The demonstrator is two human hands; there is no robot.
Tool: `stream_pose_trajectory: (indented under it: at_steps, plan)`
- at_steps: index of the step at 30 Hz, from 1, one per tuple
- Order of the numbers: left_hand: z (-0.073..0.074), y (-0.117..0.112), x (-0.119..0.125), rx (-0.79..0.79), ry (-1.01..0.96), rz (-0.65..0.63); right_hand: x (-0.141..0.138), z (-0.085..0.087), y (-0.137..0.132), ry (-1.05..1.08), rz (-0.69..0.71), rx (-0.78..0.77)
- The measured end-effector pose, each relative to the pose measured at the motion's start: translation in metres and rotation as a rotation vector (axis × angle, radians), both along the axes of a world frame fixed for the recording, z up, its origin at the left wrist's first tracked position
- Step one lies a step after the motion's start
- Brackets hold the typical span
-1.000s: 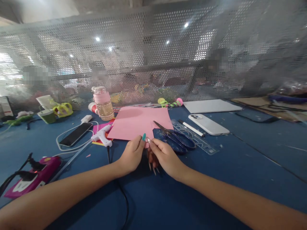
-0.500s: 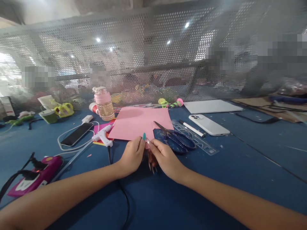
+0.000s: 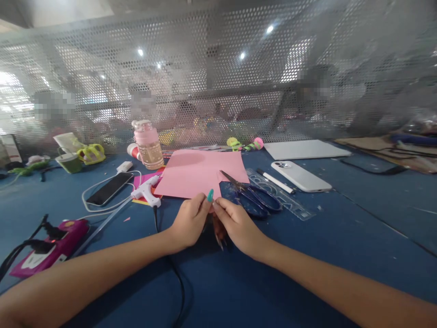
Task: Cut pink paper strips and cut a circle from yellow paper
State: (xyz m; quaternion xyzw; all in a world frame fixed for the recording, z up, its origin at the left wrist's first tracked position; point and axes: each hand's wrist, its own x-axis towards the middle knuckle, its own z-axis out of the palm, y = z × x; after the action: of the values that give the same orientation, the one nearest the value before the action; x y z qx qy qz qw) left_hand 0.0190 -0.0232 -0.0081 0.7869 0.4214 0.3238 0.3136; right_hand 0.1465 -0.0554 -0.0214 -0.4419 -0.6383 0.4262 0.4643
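My left hand point(image 3: 189, 222) and my right hand point(image 3: 243, 228) meet fingertip to fingertip above the table's middle. Between their pinched thumbs and fingers is a small piece of pink paper point(image 3: 211, 209), mostly hidden by the fingers. Long nails show, a teal one on the left thumb. Just beyond the hands lies a large pink paper sheet point(image 3: 194, 171) with a corner cut away at its lower right. Dark blue-handled scissors point(image 3: 254, 196) rest by that corner, their blade tips over the sheet. A white glue gun point(image 3: 147, 191) lies left of the sheet on coloured paper.
On the right are a clear stencil ruler point(image 3: 290, 200), a white marker point(image 3: 276, 181), a white phone point(image 3: 302, 176) and a white board point(image 3: 307, 149). Leftward are a black phone point(image 3: 109, 188), a magenta power strip point(image 3: 54, 246) with cables, and a pink bottle point(image 3: 149, 145). A perforated metal screen point(image 3: 211, 82) stands behind.
The fingers have shifted slightly on the small pink piece, and less of it shows now. The left thumb is turned more upright. The view has moved a little; the table things lie as before.
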Motion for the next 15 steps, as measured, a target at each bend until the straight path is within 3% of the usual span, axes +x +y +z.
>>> stream_pose_trajectory:
  at_steps: [15]
  plan:
    - [0.0008, 0.0007, 0.0006, -0.029, -0.055, 0.023, 0.0004, -0.0001, -0.0006, 0.027, 0.002, -0.011]
